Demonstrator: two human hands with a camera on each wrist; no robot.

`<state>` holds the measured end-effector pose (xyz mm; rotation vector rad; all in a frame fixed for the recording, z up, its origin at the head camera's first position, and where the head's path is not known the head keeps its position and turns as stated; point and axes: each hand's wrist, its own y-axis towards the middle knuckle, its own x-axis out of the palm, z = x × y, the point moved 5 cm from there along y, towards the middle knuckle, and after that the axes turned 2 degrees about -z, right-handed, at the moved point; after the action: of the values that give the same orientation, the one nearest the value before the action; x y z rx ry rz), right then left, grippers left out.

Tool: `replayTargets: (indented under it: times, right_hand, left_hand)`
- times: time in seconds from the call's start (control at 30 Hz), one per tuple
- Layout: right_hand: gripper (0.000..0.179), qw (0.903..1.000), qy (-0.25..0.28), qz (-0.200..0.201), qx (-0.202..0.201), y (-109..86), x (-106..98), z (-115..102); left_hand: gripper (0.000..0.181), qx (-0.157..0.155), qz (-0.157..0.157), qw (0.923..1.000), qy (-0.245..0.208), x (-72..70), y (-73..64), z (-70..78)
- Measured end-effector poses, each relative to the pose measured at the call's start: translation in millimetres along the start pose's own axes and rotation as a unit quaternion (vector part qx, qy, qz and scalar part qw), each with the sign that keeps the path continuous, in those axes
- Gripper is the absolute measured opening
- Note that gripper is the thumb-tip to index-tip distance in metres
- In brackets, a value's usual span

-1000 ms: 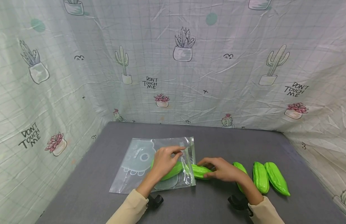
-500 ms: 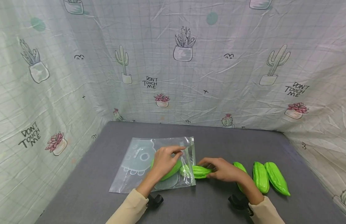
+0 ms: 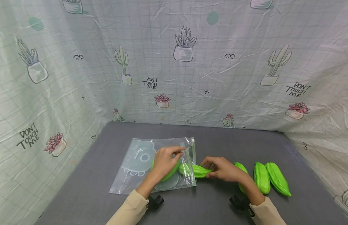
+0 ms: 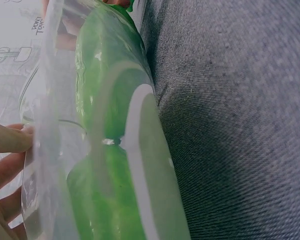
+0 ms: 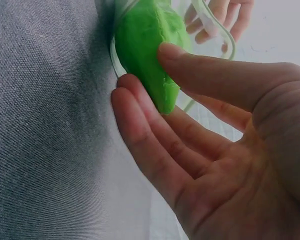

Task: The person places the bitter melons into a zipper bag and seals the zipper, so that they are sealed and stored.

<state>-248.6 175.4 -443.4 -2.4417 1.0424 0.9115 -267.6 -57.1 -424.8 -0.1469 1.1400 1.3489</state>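
A clear zip bag (image 3: 124, 179) with a printed cartoon figure lies flat, its mouth facing right. Inside it is one green bitter melon (image 3: 169, 176), partly covered by my left hand (image 3: 163, 161). That hand pinches the bag's upper film near the mouth; in the left wrist view its fingers (image 4: 12, 140) hold the film raised. A second bitter melon (image 3: 199, 171) lies halfway through the mouth. My right hand (image 3: 223, 169) holds its pointed end between thumb and fingertips, seen closely in the right wrist view, where the melon (image 5: 147, 45) points toward the palm.
Three more bitter melons lie to the right on the grey tabletop (image 3: 219, 206): one melon (image 3: 241, 168) partly behind my right wrist, then a pair, one melon (image 3: 262, 178) beside another melon (image 3: 278, 179). A cactus-print curtain (image 3: 204, 68) encloses the back and sides.
The second bitter melon has slid slightly left, further into the bag, with my right hand following it. My left hand keeps its place on the bag.
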Motion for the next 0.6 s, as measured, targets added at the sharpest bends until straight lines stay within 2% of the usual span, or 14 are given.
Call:
replayTargets:
  times: [0.6]
  right_hand:
    - [0.027, 0.9993, -0.018, 0.03, -0.013, 4.9, 3.8, 4.6]
  left_hand:
    - [0.022, 0.0, 0.003, 1.0, -0.006, -0.4, -1.0, -0.2]
